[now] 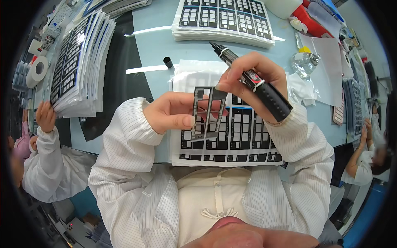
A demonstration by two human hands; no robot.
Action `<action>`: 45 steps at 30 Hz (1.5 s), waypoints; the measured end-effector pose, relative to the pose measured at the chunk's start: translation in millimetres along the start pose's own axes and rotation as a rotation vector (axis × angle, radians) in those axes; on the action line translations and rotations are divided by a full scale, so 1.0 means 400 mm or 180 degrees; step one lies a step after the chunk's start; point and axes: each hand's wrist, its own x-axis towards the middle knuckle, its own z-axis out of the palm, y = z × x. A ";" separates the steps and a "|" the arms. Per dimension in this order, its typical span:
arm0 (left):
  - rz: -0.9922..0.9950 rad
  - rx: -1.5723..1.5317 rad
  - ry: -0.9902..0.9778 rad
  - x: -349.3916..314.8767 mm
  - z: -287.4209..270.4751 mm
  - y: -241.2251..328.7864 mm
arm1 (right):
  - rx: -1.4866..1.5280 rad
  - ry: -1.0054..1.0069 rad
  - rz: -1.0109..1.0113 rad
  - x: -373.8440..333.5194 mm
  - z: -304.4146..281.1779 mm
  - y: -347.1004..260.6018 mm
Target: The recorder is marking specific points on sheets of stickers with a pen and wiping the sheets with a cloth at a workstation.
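Note:
My left hand is closed on a thin black frame piece with rectangular cut-out windows, held between thumb and fingers. My right hand grips a thick black marker pen, uncapped, its tip pointing up and to the left. Thumb and fingertip of that hand also meet the frame piece's top right corner. Below both hands lies a stack of white-backed sheets printed with black blocks and pale windows. The marker's black cap stands apart on the table, left of the sheets' upper edge.
A thick sheet stack lies at the far edge, another at left with a co-worker's hand on it. A clear bottle and crumpled tissue are at right. A tape roll stands far left.

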 end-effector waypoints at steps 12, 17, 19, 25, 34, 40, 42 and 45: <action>-0.0113 -0.1205 -0.0223 0.000 0.009 -0.019 | 0.0092 -0.0268 -0.0259 -0.011 0.011 0.004; -0.0364 -0.1245 -0.0218 -0.001 0.012 0.005 | 0.0359 0.0436 -0.0140 -0.010 0.014 0.004; -0.0370 -0.1151 -0.0020 -0.001 0.020 0.008 | -0.0022 0.0567 -0.0226 -0.006 -0.011 0.002; -0.0450 -0.1316 -0.0055 0.007 0.007 0.011 | 0.0693 0.0164 -0.0588 -0.037 -0.047 0.022; -0.0657 -0.1533 -0.0066 0.008 0.006 0.013 | 0.1226 0.0709 0.0436 -0.043 -0.005 -0.029; -0.0784 -0.1449 0.0006 0.008 0.014 0.019 | 0.0530 0.0082 0.0208 -0.066 0.000 -0.038; -0.0830 -0.1410 0.0024 0.010 0.018 0.027 | 0.0283 -0.0130 -0.0128 -0.064 -0.001 -0.028; -0.0856 -0.1349 0.0037 0.012 0.014 0.022 | 0.0325 -0.0069 -0.0217 -0.067 0.006 -0.016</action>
